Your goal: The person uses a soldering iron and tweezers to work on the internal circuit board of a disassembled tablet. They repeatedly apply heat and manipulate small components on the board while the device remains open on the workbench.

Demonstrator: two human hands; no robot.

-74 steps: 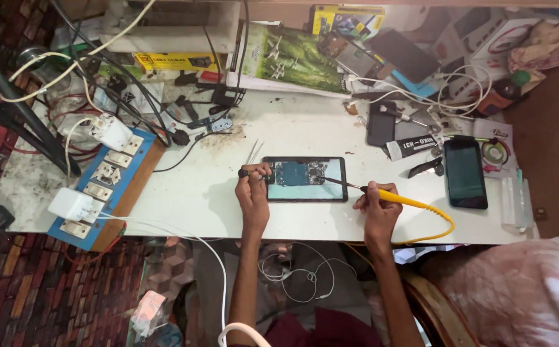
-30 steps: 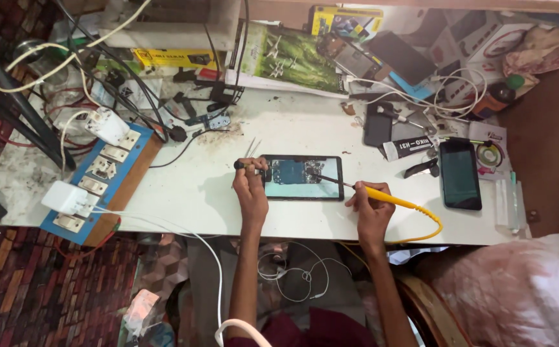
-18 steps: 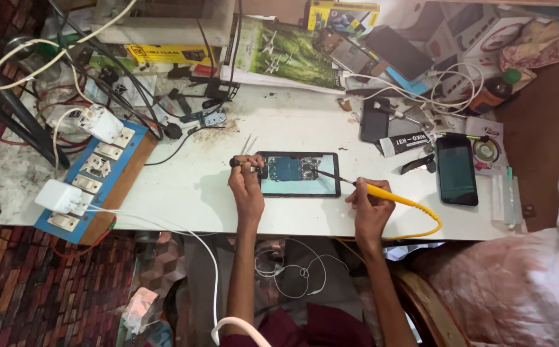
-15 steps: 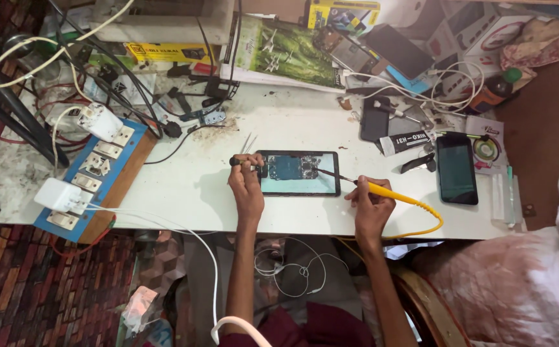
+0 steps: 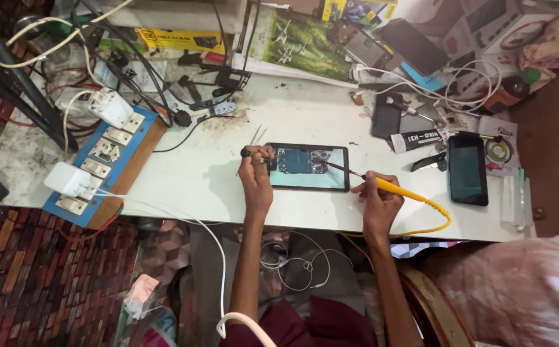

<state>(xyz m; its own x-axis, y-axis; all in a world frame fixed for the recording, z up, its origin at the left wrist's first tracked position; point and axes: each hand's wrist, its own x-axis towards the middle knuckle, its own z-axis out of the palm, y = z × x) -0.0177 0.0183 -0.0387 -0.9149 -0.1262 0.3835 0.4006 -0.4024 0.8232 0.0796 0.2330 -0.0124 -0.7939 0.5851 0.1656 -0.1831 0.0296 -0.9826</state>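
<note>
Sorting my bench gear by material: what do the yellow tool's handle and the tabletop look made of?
Yellow tool: handle looks like smooth plastic or rubber, uniformly bright yellow, with a thin dark metal tip. Table: probably matte white laminate or painted board, flat and scuffed.

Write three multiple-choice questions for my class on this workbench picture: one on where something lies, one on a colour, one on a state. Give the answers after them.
1. Where does the dark phone lie?
A. To the right of the opened device
B. On the floor
C. On the blue socket board

2. What colour is the handle of the tool in the right hand?
A. Green
B. Yellow
C. White

3. How is the device under the hands?
A. Sealed in a box
C. Folded shut
B. Lying flat with its inner parts bared

Answers:
1 A: the phone rests on the white table, right of the opened device.
2 B: the soldering iron has a yellow handle and cable.
3 B: the device lies flat, circuit parts showing, while the left hand holds a small dark tool at its left edge.
</note>
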